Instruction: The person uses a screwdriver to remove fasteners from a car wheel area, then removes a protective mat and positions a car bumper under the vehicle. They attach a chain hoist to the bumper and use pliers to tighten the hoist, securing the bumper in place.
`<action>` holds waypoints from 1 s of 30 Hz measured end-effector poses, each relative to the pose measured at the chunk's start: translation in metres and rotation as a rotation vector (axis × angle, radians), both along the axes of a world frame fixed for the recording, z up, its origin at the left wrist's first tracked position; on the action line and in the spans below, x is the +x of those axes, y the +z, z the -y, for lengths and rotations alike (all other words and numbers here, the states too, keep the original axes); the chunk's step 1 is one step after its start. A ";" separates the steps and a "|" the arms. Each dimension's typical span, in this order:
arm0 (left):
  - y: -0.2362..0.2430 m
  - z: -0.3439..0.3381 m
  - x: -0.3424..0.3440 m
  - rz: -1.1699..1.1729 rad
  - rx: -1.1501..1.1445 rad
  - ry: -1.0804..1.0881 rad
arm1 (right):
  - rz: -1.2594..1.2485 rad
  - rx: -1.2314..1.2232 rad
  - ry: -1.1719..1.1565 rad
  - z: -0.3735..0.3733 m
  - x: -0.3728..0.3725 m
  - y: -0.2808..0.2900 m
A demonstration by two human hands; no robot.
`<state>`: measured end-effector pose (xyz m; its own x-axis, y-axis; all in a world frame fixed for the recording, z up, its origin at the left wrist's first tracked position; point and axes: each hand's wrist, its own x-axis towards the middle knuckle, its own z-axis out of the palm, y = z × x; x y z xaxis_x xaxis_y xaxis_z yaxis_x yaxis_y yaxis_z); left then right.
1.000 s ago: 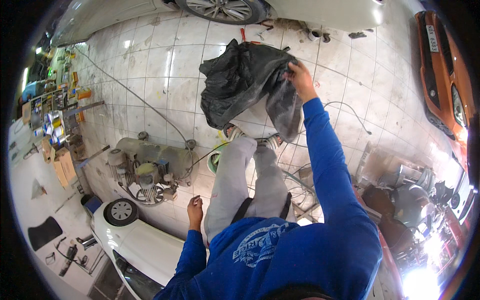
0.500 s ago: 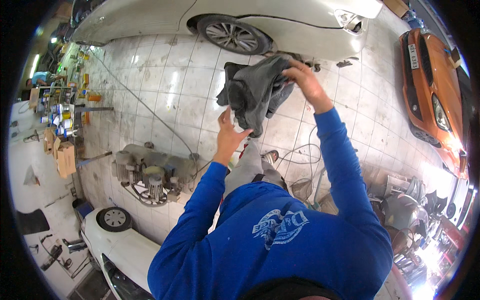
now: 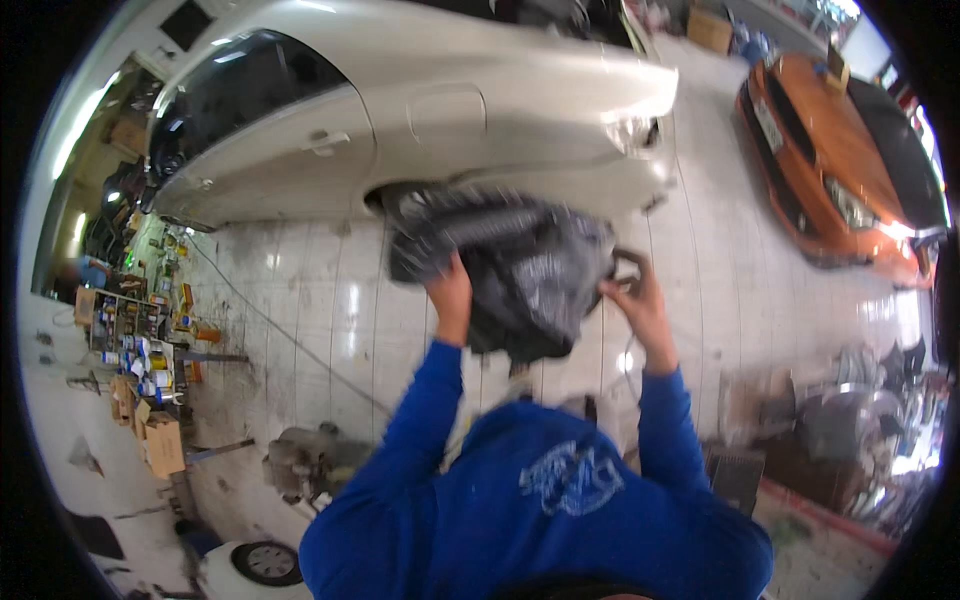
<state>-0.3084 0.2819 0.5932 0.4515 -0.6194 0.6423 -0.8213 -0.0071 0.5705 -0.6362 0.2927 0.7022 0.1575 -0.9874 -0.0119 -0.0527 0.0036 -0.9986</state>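
Black sheet (image 3: 540,275) raised, overlapping pale car (image 3: 445,115)

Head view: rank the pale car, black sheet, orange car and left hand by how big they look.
Largest to smallest:
1. pale car
2. black sheet and orange car: too alike to rank
3. left hand

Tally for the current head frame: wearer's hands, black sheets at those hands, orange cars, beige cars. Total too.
Hands, left hand and right hand: 2
Black sheet: 1
Orange car: 1
Beige car: 1
Total: 5
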 end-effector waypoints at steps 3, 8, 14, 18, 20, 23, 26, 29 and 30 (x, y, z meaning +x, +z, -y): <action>0.068 0.042 0.048 -0.178 0.192 -0.135 | -0.326 0.005 -0.088 0.001 -0.023 -0.077; 0.207 0.046 0.147 -0.160 -0.049 0.159 | -0.305 0.336 0.100 0.002 -0.027 -0.128; 0.390 0.096 0.147 -0.242 -0.450 -0.176 | -0.354 0.390 0.357 0.060 0.016 -0.119; 0.462 0.154 0.140 -0.335 -0.402 -0.269 | -0.315 0.060 0.828 0.101 0.108 -0.044; 0.492 0.173 0.131 -0.379 -0.412 -0.267 | -0.192 0.128 0.929 0.120 0.150 0.006; 0.539 0.209 0.106 -0.623 -0.404 -0.315 | -0.180 -0.030 0.761 0.175 0.204 0.041; 0.608 0.216 0.184 -0.425 -0.509 -0.242 | -0.026 -0.212 0.621 0.238 0.253 0.079; 0.693 0.189 0.268 -0.149 -0.730 -0.122 | 0.068 -0.506 0.451 0.309 0.309 0.130; 0.693 0.186 0.287 -0.081 -0.788 -0.075 | 0.105 -0.448 0.492 0.338 0.324 0.147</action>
